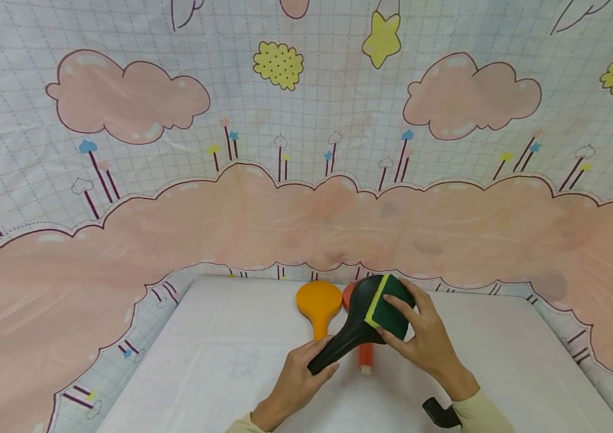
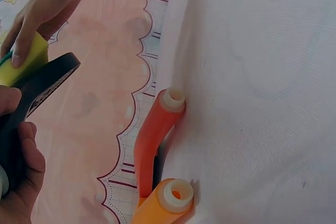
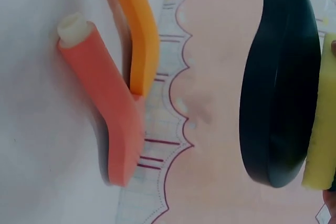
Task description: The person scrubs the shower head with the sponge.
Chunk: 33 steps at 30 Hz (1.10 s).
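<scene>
While left grip (image 1: 294, 380) holds showerhead (image 1: 357, 319), right grip (image 1: 432, 340) pinches sponge (image 1: 390, 319).

Pale yellow sleeves (image 1: 482, 416), bare left hand (image 1: 294, 379), bare right hand (image 1: 430, 338)

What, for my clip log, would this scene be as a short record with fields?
Left hand: grips the black shower head by its handle
Right hand: holds a green-and-yellow sponge, yellow side against the shower head's back
On white table: orange shower head, red shower head beside it
Near right sleeve: black bent piece, partly hidden
</scene>
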Motion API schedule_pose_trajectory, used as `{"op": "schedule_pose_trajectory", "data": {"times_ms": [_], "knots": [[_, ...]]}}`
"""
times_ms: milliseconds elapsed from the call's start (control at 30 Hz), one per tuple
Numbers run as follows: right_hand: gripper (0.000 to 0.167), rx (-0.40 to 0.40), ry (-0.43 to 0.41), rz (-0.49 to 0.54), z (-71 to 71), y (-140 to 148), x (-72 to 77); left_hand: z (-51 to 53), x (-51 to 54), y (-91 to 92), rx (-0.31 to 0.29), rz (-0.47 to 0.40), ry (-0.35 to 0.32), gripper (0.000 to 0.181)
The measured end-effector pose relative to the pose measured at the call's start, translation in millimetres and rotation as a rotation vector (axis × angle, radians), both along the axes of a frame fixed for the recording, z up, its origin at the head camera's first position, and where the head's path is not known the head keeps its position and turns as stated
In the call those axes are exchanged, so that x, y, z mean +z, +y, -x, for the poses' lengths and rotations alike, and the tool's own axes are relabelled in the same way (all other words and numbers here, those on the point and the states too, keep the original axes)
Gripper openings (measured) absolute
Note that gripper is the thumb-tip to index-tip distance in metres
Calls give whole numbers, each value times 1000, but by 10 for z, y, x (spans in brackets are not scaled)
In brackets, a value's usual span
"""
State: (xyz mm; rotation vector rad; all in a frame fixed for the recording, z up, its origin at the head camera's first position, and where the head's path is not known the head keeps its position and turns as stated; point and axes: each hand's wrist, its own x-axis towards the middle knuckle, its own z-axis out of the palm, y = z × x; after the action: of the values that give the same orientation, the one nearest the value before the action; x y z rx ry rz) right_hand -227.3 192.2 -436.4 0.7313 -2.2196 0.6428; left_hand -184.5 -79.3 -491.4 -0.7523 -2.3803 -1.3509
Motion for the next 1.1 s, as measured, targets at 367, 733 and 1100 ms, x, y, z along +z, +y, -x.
{"op": "schedule_pose_trajectory", "data": {"times_ms": [367,733,1100], "knots": [[68,-12,-17,38,122,124,-7,-30,-18,-42,-5,34,-4,46],[63,-19,1,-14,78,65,42,-6,11,42,-12,-3,-22,46],[58,33,56,-89,3,-40,68,66,21,125,-5,4,-1,46]]}}
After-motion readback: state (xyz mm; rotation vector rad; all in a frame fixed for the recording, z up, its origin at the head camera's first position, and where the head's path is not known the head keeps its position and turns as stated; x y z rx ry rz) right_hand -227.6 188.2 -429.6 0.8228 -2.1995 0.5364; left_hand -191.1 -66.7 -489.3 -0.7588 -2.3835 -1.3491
